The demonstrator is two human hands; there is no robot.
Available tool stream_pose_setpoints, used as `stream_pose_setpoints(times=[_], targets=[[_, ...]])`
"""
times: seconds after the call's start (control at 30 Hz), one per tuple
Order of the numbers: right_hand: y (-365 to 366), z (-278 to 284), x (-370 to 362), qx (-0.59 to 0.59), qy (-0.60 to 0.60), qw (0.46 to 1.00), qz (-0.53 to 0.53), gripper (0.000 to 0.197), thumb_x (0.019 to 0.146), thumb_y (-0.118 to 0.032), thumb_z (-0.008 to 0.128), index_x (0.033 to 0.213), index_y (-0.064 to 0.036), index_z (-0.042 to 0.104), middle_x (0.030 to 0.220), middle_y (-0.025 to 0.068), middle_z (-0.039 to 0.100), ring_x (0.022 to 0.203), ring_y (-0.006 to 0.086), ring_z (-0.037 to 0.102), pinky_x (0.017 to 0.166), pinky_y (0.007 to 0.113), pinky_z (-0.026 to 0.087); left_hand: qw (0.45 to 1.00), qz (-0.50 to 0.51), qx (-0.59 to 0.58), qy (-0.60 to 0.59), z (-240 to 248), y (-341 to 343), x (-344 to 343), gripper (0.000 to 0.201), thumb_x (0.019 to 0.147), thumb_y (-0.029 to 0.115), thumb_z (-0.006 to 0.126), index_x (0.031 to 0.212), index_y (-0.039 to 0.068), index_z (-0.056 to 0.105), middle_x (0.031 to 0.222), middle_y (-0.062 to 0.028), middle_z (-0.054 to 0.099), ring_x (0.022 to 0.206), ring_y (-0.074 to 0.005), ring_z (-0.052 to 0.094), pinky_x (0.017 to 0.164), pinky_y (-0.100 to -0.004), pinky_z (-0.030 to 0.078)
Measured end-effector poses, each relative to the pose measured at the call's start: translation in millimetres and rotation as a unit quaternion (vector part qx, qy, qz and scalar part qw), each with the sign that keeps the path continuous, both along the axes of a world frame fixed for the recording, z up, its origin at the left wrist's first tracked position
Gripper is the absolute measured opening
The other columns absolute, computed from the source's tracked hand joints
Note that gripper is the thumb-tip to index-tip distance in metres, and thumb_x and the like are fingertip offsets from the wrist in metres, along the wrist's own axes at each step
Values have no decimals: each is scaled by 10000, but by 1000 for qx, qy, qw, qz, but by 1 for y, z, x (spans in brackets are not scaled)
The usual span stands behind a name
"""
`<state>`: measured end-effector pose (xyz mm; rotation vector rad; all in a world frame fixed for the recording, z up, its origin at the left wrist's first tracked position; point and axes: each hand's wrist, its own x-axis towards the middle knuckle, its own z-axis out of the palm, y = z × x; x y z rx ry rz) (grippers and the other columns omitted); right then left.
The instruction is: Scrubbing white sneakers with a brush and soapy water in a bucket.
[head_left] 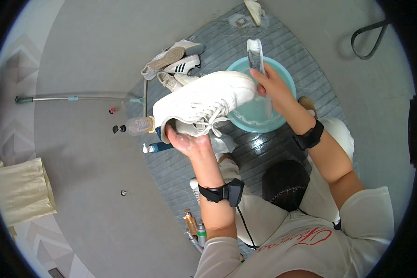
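Note:
My left hand (188, 142) is closed on a white lace-up sneaker (197, 99) at its heel opening, with the fingers partly hidden inside. The sneaker is held up sideways, its toe to the right and its laces tied in a bow. My right hand (274, 89) grips a scrubbing brush (255, 54) by its pale handle, bristle head pointing away from me. Brush and hand are over a light blue basin (289, 76) of cloudy water. The sneaker's toe overlaps the basin's left side in view, and the brush is apart from the sneaker.
Several shoes (173, 58) lie on the grey ribbed floor beyond the sneaker; another shoe (255, 11) is at the far edge. Pump bottles (139, 125) stand at left, more bottles (190, 222) near my left elbow. A long pole (78, 98) extends left; a dark hose (368, 39) loops at right.

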<state>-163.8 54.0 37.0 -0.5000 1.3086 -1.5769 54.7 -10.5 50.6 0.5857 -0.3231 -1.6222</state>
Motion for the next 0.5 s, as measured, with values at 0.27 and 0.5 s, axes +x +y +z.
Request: stream_pose_setpoints(times=[0.27, 0.5], targets=[[8, 0, 17, -92, -3, 996, -8, 591, 840, -295, 744, 1283, -10, 478, 955, 16, 565, 721, 52, 491, 609, 211, 409, 997, 43, 11, -57, 0, 7, -12, 510, 994, 365, 416, 1375, 26, 418, 1380, -133, 497, 1258, -313, 490, 1064, -470, 398], [7, 25, -14, -109, 167, 972, -123, 611, 820, -92, 748, 1342, 16, 449, 1205, 87, 570, 1039, 137, 560, 908, 263, 452, 976, -15, -58, -210, -8, 5, -15, 530, 977, 400, 493, 1347, 23, 440, 1356, -150, 508, 1209, -278, 536, 1001, -477, 457]])
